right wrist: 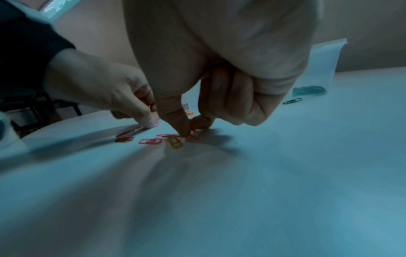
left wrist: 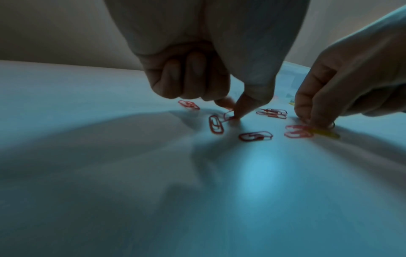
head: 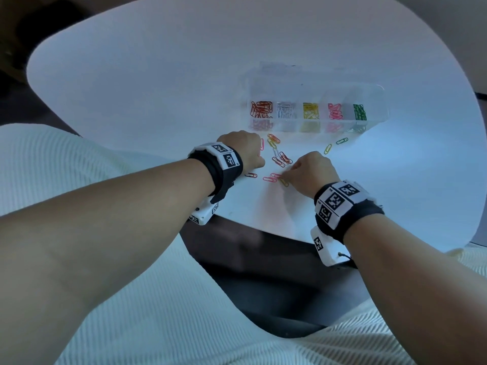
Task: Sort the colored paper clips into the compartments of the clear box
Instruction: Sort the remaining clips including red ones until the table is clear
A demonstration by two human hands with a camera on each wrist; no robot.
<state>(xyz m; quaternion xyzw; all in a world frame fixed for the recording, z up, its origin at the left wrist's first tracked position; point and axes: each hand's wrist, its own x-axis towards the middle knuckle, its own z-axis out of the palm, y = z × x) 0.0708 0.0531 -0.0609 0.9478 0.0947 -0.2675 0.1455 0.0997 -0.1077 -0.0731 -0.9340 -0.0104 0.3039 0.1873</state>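
The clear box (head: 373, 108) stands at the far right of the table; its row of compartments holds red, white, yellow, pink and green clips. Loose clips (head: 279, 157) lie in front of it, between my hands. My left hand (left wrist: 233, 112) pinches a red clip (left wrist: 228, 116) with thumb and forefinger, one end tipped up off the table, and the other fingers are curled. My right hand (right wrist: 190, 133) pinches at a pink clip (right wrist: 194, 136) on the table, beside a yellow clip (right wrist: 175, 144) and other pink clips (head: 271, 177).
A green clip (head: 342, 140) and a yellow clip (head: 327, 148) lie apart, right of the hands, near the box. A dark red clip (head: 251, 175) lies near my left wrist. The white table (head: 158, 88) ends just behind my wrists.
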